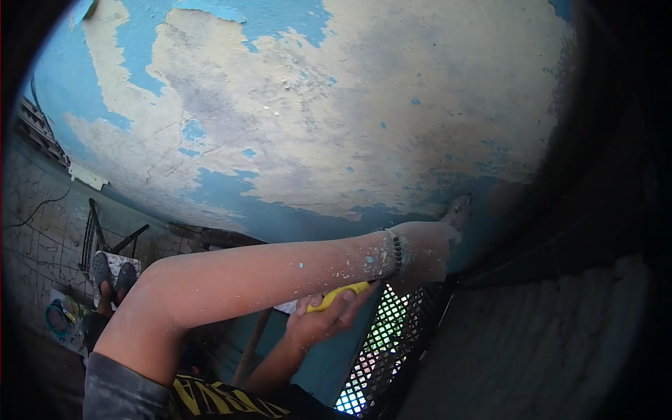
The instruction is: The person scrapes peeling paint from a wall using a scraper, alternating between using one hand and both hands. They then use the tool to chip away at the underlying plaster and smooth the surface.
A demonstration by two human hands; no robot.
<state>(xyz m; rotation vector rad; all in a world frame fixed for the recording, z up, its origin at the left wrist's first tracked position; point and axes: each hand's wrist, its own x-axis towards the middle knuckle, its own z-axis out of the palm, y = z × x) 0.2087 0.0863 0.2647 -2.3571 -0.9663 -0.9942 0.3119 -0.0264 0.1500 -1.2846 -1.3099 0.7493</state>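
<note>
"Where is your left hand?"

"My left hand (423, 245) is just past my beaded bracelet (397, 252), up by the wall (315, 105). Its back faces me, and the fingertips are dusty and blurred, so I can't tell whether they're apart or together, or whether they grip anything."

"And the right?"

"My right hand (325, 322) is below and left of the bracelet, closed around a yellow handle (339, 295). The handle slants up toward the bracelet, under my left forearm (294, 269). Its far end goes dark near my wrist, and I can't make out whether it touches."

"What's on your skin?"

"Pale and blue flecks, thickest just beside the bracelet and thinner along the forearm toward my elbow."

"How does the wall look?"

"Above the bracelet there's a broad cream and greyish area, ragged at the edges, with blue paint around it and small blue spots within. A blue band runs just above the bracelet too."

"Anything lower?"

"Below the bracelet is a lattice (381, 329) with light in its holes. Down and left of it is a brown pole (253, 346), then my dark shirt (217, 399) with yellow lettering. Far left of the bracelet, feet in grey clogs (103, 267) rest on a speckled surface (114, 260)."
</note>
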